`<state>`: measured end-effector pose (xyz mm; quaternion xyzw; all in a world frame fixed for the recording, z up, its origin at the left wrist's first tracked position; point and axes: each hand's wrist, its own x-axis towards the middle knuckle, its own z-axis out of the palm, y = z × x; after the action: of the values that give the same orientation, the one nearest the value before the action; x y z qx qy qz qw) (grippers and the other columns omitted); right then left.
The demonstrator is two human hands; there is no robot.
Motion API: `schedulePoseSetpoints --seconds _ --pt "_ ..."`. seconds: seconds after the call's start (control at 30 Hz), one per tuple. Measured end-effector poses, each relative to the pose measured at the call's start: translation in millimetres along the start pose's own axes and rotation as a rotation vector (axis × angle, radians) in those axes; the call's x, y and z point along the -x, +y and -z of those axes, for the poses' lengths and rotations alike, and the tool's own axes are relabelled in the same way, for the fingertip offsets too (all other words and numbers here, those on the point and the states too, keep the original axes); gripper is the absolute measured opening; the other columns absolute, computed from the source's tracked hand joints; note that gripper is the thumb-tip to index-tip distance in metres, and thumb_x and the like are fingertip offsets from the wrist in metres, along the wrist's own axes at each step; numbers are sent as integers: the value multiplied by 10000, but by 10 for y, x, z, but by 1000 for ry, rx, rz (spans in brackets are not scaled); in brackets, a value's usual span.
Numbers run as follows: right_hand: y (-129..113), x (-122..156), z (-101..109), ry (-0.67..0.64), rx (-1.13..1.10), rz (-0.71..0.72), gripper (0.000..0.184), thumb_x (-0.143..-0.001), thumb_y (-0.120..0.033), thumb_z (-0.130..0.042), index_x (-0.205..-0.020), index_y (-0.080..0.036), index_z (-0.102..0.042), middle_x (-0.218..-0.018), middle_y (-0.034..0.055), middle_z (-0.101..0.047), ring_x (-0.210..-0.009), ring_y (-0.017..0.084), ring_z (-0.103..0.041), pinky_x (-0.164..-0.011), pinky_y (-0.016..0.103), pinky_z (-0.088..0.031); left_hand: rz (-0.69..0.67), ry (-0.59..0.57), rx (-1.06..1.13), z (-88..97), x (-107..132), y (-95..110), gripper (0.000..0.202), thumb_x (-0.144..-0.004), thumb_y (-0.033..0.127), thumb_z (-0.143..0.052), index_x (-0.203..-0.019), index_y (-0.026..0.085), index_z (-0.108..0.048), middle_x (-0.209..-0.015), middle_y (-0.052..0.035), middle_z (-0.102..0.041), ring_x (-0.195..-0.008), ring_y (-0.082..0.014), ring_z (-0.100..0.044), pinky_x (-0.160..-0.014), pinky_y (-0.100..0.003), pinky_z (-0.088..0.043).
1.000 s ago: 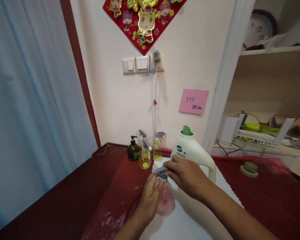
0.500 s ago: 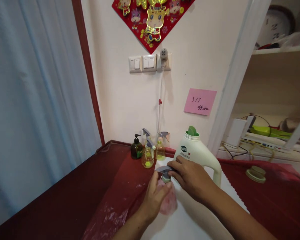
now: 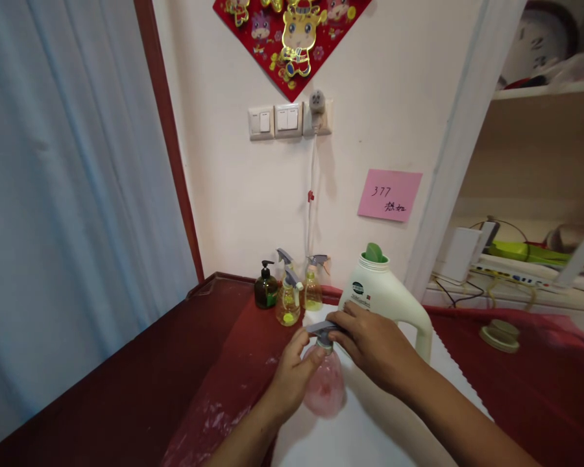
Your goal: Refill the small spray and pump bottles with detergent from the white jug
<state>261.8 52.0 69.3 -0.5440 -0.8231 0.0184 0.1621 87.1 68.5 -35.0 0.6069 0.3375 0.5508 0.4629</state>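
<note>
A pink see-through spray bottle (image 3: 325,388) stands upright on a white sheet (image 3: 370,428). My right hand (image 3: 372,340) is closed on its grey spray head (image 3: 324,329), thumb and fingers on the rear part. From the left, my left hand (image 3: 292,373) holds the bottle around the neck, thumb in front, with its fingertips up by the nozzle end. Just behind my right hand is a large pale green jug (image 3: 389,292), uncapped, with a green spout in its mouth.
Yellow spray bottles (image 3: 289,305) with grey heads and a dark pump bottle (image 3: 265,288) stand near the wall. A pale round cap (image 3: 500,335) lies on the red cover at right. Blue curtain (image 3: 78,194) hangs at left; shelves (image 3: 540,162) stand at right.
My left hand's fingers and thumb have shifted up and left at the bottle's neck, baring more of the pink body. My right hand stays on the spray head.
</note>
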Motion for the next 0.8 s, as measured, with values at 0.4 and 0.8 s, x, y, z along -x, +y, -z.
schedulePoseSetpoints --seconds 0.4,0.8 --pt "110 536 -569 741 -232 68 343 -987 -262 -565 -1327 -299 -531 -1105 103 -617 -1033 281 -612 -900 478 -520 42 -23 120 11 -7 79 308 -836 341 -695 -1107 208 -753 -1120 -90 -722 -1112 -298 -631 -996 -391 -456" --pt "-42 614 -1579 274 -735 -356 980 -677 -247 -720 -1539 -198 -256 -1629 163 -358 -1519 348 -316 -1247 548 -254 123 567 235 96 -123 -24 305 -791 464 -683 -935 196 -693 -975 -43 -729 -964 -225 -641 -887 -349 -479"
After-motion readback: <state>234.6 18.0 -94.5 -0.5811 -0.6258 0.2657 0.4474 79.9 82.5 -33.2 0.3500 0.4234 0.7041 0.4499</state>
